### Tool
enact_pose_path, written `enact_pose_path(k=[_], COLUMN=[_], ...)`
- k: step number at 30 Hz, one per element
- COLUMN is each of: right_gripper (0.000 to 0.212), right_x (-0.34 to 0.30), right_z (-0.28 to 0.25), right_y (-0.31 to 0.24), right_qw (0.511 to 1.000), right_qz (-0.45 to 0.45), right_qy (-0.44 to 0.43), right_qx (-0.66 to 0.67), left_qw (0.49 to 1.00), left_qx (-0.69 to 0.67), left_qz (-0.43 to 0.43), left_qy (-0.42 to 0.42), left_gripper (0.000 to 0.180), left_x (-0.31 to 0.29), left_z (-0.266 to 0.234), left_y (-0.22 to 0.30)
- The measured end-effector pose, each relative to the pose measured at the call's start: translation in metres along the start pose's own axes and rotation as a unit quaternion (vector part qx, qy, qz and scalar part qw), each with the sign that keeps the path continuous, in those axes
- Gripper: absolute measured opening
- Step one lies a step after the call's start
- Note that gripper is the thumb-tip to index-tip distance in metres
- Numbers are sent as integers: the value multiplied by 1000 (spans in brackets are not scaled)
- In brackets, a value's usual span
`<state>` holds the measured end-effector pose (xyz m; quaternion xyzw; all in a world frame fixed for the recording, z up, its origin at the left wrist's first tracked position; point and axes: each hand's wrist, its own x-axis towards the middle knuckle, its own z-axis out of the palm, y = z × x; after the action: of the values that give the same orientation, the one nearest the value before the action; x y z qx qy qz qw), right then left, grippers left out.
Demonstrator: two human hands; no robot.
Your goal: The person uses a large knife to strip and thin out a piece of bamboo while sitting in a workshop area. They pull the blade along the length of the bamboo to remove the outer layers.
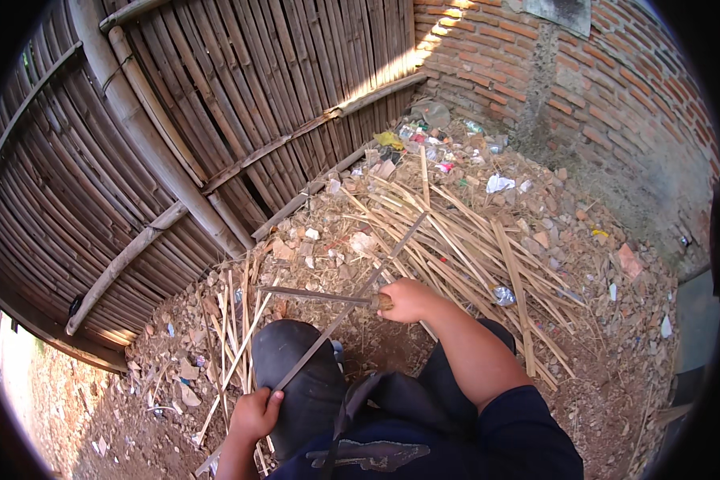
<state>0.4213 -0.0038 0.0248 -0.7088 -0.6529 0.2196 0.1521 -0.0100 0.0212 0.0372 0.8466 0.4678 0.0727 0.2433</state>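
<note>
Head — held strip [314, 352], stony ground [616, 328], brick wall [592, 112]

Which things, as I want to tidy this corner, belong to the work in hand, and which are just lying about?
Belonging to the work:
knife in the right hand
long strip in the left hand
probably the pale strip pile

Just lying about:
white scrap
yellow scrap
silvery scrap
reddish rubble piece
</note>
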Motion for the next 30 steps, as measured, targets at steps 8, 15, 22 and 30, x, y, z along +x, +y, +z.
enact_pose_path(k=[8,15,22,30], right_gripper=[35,37,37,36], right_x=[1,0,0,-3], right_z=[1,1,-1,-10], right_y=[2,2,1,-8], right_qw=[1000,999,999,999], right_qz=[16,21,20,17], right_qy=[-24,-23,-33,-35], right_qx=[-8,-4,-11,-26], left_qw=[1000,1000,1000,1000], left_qx=[11,2,7,12], left_qz=[-12,-10,-18,-18], left_qy=[-7,-2,-5,-1], left_gripper=[48,48,50,50], left_x=[0,0,0,-1], left_z=[0,-1,0,0], left_y=[2,4,4,6])
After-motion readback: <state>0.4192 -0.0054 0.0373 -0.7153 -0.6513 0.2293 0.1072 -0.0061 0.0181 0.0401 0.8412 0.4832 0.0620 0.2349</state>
